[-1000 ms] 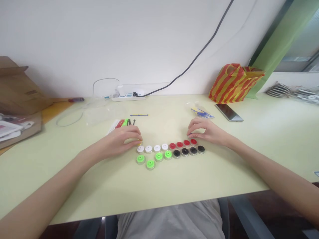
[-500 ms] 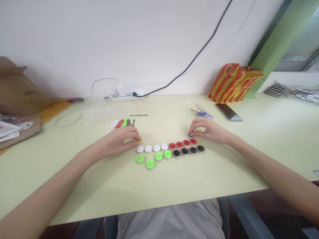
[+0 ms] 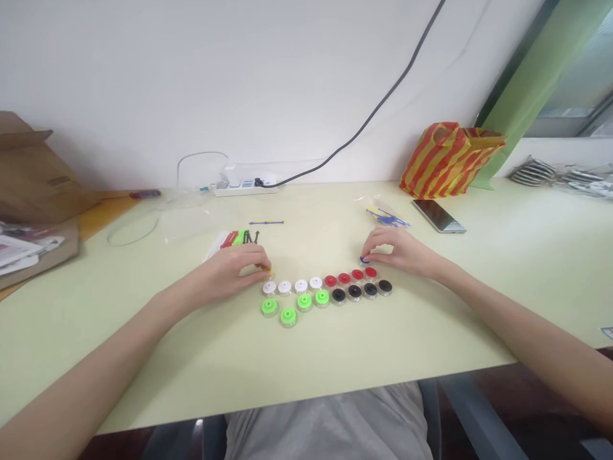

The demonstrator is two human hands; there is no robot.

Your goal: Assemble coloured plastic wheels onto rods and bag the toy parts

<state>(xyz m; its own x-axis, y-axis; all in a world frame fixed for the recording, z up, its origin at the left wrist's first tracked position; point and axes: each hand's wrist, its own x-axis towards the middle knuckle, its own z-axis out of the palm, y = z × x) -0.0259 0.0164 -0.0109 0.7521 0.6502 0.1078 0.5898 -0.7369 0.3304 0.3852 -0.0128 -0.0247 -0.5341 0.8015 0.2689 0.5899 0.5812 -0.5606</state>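
Note:
My left hand (image 3: 239,268) pinches a small yellow disc (image 3: 269,271) just behind the leftmost white disc (image 3: 269,288). In the fingertips of my right hand (image 3: 393,248) is a small blue disc (image 3: 364,260), partly covered by the fingers, behind the red discs (image 3: 357,275). Between the hands runs a back row of white and red discs with clear rims. In front of it lie green discs (image 3: 304,302) and black discs (image 3: 355,292). One green disc (image 3: 288,317) sits nearer the front edge than the others.
Coloured plastic strips (image 3: 232,239) lie behind my left hand, and a blue-yellow rod (image 3: 266,222) farther back. A bag of blue and yellow pieces (image 3: 387,217), a phone (image 3: 438,216) and a striped bag (image 3: 447,163) are at the right. A power strip (image 3: 246,188) stands by the wall.
Almost nothing differs. Both hands stay in place with the yellow and blue discs in their fingers; the view has shifted very slightly.

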